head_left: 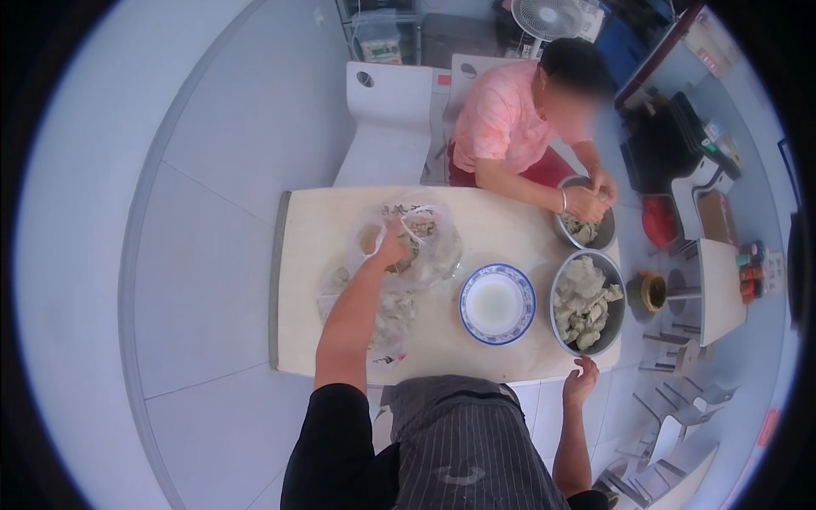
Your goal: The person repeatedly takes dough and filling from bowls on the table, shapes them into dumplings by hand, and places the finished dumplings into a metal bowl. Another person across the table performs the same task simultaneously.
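Observation:
My left hand (393,247) reaches into a clear plastic bag (442,259) that holds greyish pieces. Its fingers are mostly hidden by the bag, so I cannot tell what they grip. A second plastic bag (395,319) with similar contents lies under my left forearm. My right hand (580,382) hangs just off the table's near edge, loosely curled with fingers apart and nothing visible in it. Just beyond it stands a grey metal bowl (622,314) heaped with pale, lumpy grey-green pieces (583,297). Between the bags and this bowl sits a blue-rimmed white dish (497,304) with whitish liquid.
Across the pale table (314,229), a person in a pink top (501,119) works with both hands over another metal bowl (610,234). White chairs (391,119) stand behind the far edge. A fan (546,15), a red tub (659,223) and stools lie farther off.

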{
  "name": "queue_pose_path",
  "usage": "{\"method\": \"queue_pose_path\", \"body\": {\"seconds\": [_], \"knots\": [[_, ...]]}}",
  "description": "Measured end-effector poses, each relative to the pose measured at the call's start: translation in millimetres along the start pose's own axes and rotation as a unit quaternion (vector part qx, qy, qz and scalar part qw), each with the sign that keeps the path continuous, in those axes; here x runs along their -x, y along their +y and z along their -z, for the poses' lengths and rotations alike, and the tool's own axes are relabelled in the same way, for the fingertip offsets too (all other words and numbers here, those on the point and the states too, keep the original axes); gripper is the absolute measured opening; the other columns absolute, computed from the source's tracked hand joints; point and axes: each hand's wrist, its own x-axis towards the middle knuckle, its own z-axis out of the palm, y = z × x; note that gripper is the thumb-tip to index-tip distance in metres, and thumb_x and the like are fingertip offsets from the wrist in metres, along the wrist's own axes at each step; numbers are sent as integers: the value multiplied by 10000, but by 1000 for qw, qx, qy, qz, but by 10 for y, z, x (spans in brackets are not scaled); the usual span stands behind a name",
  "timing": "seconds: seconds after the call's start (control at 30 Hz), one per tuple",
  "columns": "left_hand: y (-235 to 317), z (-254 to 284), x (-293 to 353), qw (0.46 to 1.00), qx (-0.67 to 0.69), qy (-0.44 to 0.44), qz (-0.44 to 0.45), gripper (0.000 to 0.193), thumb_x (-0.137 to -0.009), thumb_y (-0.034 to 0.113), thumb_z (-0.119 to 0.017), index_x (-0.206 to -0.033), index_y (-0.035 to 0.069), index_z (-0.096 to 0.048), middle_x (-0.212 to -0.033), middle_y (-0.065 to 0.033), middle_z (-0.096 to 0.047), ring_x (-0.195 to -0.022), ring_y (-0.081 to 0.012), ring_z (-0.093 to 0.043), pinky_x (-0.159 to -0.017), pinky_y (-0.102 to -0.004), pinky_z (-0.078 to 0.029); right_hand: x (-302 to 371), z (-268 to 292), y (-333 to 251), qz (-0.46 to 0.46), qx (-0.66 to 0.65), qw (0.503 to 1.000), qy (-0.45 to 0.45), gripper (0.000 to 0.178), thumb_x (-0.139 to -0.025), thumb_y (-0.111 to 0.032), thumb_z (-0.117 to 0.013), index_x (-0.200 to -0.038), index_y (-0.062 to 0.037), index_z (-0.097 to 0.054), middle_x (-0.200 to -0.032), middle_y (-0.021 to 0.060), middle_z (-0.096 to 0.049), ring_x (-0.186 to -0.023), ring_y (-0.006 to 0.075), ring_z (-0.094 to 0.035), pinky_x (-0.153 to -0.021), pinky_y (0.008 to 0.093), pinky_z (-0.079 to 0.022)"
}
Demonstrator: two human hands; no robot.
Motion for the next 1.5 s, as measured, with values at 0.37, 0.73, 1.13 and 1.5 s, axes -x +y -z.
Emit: {"method": "queue_pose_path", "body": {"seconds": [0.37,0.73,1.13,1.5], "knots": [[163,293,633,857,446,-36,255,700,-776,177,-571,-1425,144,-310,-1280,-129,-500,-1143,-252,-524,-846,-372,-456,65,-167,-244,-55,-22,998,16,233,-691,65,-548,-872,-68,-608,-959,111,-616,-1000,305,-536,-910,409,-416],[624,524,877,717,687,-22,121,437,-857,269,-469,-1244,66,-475,-1158,-115,-592,-978,-265,-610,-723,-340,-445,-237,-360,-1537,36,-284,958,-22,228,-704,113,-539,-846,-34,-639,-887,128,-636,-898,299,-596,-838,372,-459],[914,756,927,662,742,-19,108,509,-941,407,-416,-1323,73,-447,-1203,-96,-583,-965,-262,-616,-687,-345,-461,-875,-825,-3132,86,-530,788,-303,254,-818,-44,-641,-1068,-31,-594,-1039,76,-629,-936,157,-613,-765,281,-506],[1463,847,835,899,399,-123,136,610,-937,495,-473,-1430,161,-341,-1226,-11,-517,-977,-110,-518,-675,-276,-430,-1094,-988,-3901,-157,-656,631,-383,541,-857,-386,-646,-1276,-112,-444,-1025,61,-576,-826,163,-576,-494,316,-442]]}}
